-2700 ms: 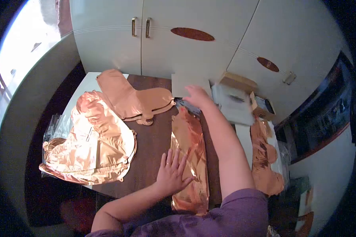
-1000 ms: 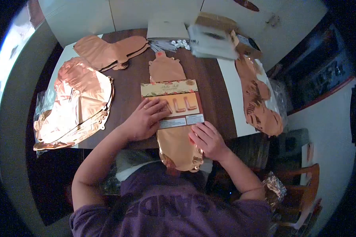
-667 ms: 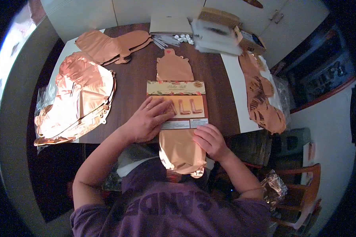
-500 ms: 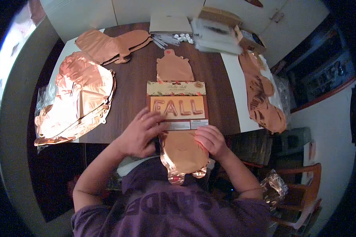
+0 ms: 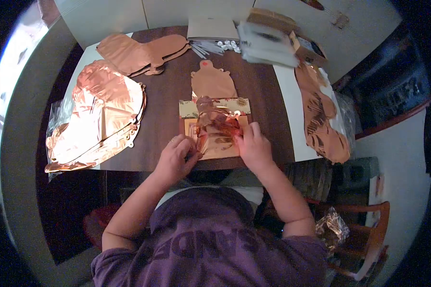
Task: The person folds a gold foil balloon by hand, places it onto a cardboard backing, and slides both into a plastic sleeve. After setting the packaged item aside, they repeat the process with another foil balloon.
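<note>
change noted over the last half second: the tail of the long foil balloon (image 5: 215, 128), which hung off the table edge at 6 o'clock below the card (image 5: 190, 109), now lies doubled up over the card's face. the printed letters that were readable on the card are covered by crinkled foil. only the patterned header strip and a sliver of the left margin show. the balloon's other end lies flat on the table (image 5: 165, 98) past the card at 12 o'clock, unmoved.

hands: both have come up from the table edge onto the card. the left hand (image 5: 176, 157) sits at the card's 7 o'clock corner, thumb and forefinger closed on the left edge of the folded foil. the right hand (image 5: 254, 146) sits at 4 o'clock, fingers together and laid on the right edge of the fold. its thumb is hidden, so whether it pinches or only presses cannot be told.

assessment: the balloon now wraps round the card's lower edge, passing under it and back over it. the fold looks loose and puffed, not yet pressed flat.

surroundings, no change found: foil heap (image 5: 100, 115) at 9 o'clock, partly on a clear bag. flat foil stack (image 5: 139, 52) at 11 o'clock. foil pile (image 5: 321, 115) at 3 o'clock on a white surface. boxes (image 5: 268, 40) at 1 o'clock.
</note>
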Demonstrator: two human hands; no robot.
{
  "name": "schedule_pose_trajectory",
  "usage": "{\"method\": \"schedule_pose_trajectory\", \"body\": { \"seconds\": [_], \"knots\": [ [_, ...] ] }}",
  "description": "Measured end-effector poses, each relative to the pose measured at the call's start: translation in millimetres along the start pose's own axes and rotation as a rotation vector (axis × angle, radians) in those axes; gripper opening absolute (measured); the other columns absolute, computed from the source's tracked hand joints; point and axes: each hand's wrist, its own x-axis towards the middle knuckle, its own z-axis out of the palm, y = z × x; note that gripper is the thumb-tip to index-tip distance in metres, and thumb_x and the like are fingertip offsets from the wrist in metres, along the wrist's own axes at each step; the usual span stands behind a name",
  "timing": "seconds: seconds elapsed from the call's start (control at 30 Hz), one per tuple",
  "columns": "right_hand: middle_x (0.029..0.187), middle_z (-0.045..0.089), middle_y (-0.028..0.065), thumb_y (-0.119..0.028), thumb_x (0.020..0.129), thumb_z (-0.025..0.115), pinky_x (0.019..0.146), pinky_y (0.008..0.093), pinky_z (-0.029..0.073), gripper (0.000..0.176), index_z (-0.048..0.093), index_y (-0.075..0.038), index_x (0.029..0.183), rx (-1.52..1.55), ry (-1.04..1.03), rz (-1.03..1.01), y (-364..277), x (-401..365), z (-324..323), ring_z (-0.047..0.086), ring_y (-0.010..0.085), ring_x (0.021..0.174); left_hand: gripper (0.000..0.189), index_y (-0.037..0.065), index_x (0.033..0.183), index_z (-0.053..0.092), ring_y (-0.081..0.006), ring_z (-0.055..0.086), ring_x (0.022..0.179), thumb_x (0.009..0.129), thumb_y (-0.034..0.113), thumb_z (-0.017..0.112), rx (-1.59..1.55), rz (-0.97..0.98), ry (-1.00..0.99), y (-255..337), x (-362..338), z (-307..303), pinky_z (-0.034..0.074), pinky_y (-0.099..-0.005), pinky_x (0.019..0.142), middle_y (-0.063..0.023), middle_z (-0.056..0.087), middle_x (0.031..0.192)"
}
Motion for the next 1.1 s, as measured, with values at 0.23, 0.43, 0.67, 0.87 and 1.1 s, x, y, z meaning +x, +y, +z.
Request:
{"method": "schedule_pose_trajectory", "body": {
  "seconds": [0.23,0.43,0.67,0.87,1.1],
  "knots": [
    [0.13,0.043,0.0234,-0.021,0.09,0.062,0.073,0.0474,0.057,0.072,0.023,-0.004,0.149,-0.083,0.088,-0.033,-12,1,-1,0.063,0.0417,0.092,0.046,0.005,0.121,0.057,-0.0398,0.045,0.126,0.083,0.026,0.069,0.359,0.569,-0.088,35,18,0,0.038,-0.0512,0.105,-0.0203,0.049,0.135],
    [0.139,0.039,0.0258,-0.03,0.087,0.066,0.086,0.0477,0.051,0.077,0.027,-0.007,0.149,-0.305,-0.081,0.043,-10,11,-24,0.055,0.0466,0.109,0.087,0.001,0.146,0.032,-0.0391,0.028,0.141,0.084,0.057,0.057,0.406,0.418,-0.351,22,19,35,0.016,-0.0541,0.117,-0.0212,0.033,0.152],
    [0.109,0.061,0.0163,-0.025,0.081,0.077,0.078,0.0362,0.052,0.062,0.048,-0.004,0.132,0.376,-0.041,0.089,69,96,-33,0.063,0.0247,0.092,0.089,0.002,0.146,0.033,-0.0382,0.029,0.141,0.083,0.061,0.057,0.508,0.41,-0.411,28,23,31,0.017,-0.0544,0.116,-0.0211,0.033,0.152],
    [0.071,0.064,0.0018,-0.02,0.082,0.075,0.049,0.025,0.045,0.025,0.068,-0.005,0.101,0.64,-0.743,0.246,91,148,-41,0.059,0.0102,0.056,0.093,0.003,0.148,0.03,-0.0369,0.027,0.143,0.081,0.058,0.062,0.489,0.402,-0.439,27,22,31,0.016,-0.0539,0.116,-0.0194,0.031,0.153],
    [0.075,0.066,0.0036,-0.024,0.095,0.059,0.052,0.026,0.049,0.022,0.066,-0.004,0.102,0.726,-0.271,0.176,76,148,-84,0.061,0.011,0.059,0.092,0.002,0.149,0.028,-0.0336,0.023,0.145,0.083,0.057,0.06,0.447,0.405,-0.438,30,24,23,0.015,-0.0516,0.118,-0.0181,0.027,0.156]
  ]
}}
